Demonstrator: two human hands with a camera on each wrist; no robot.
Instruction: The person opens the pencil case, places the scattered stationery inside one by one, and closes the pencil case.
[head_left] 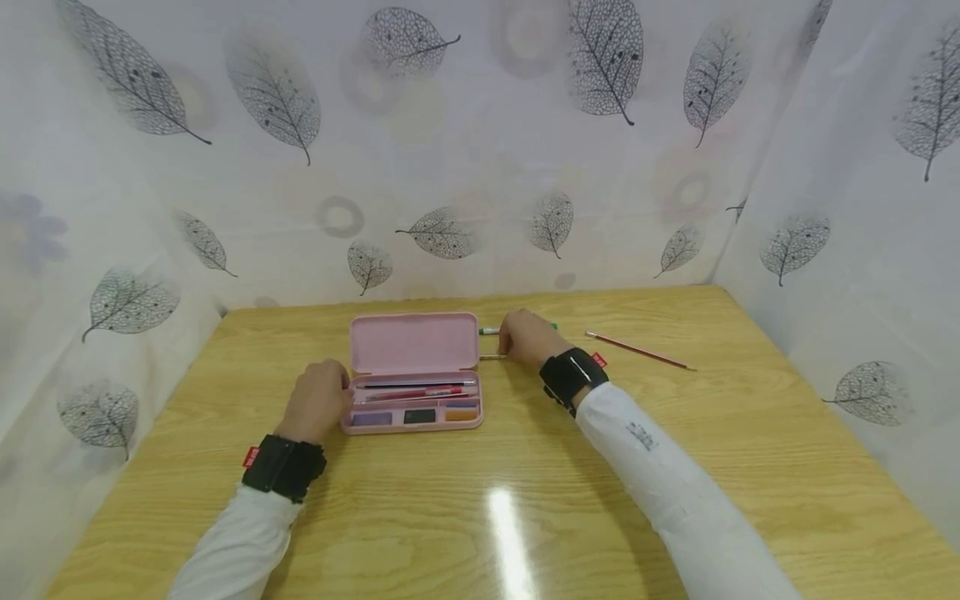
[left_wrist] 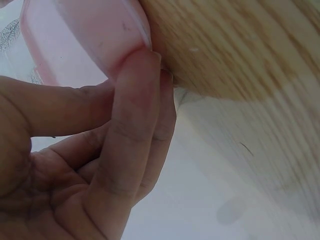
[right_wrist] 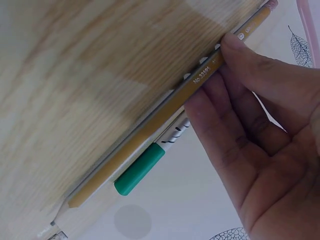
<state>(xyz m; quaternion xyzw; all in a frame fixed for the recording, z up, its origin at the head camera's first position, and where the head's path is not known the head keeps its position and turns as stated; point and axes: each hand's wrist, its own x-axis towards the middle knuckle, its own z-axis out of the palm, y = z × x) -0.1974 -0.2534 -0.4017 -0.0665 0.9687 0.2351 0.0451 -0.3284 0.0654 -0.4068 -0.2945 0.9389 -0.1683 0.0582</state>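
An open pink pencil case (head_left: pixel 414 342) stands on the table with its lid raised. In its tray lie several pencils (head_left: pixel 416 392), a dark eraser-like block (head_left: pixel 419 416) and an orange block (head_left: pixel 461 414). My left hand (head_left: pixel 318 402) pinches the case's left end between thumb and fingers; the left wrist view shows the pink corner (left_wrist: pixel 117 35) there. Right of the lid, my right hand (head_left: pixel 528 337) pinches a yellow pencil (right_wrist: pixel 135 135) near its eraser end. Beside that pencil lies a marker with a green cap (right_wrist: pixel 140 169), partly hidden by the fingers.
A red pencil (head_left: pixel 641 350) lies on the wooden table (head_left: pixel 600 500) to the right of my right hand. Leaf-printed white cloth (head_left: pixel 480 167) hangs along the table's back and sides.
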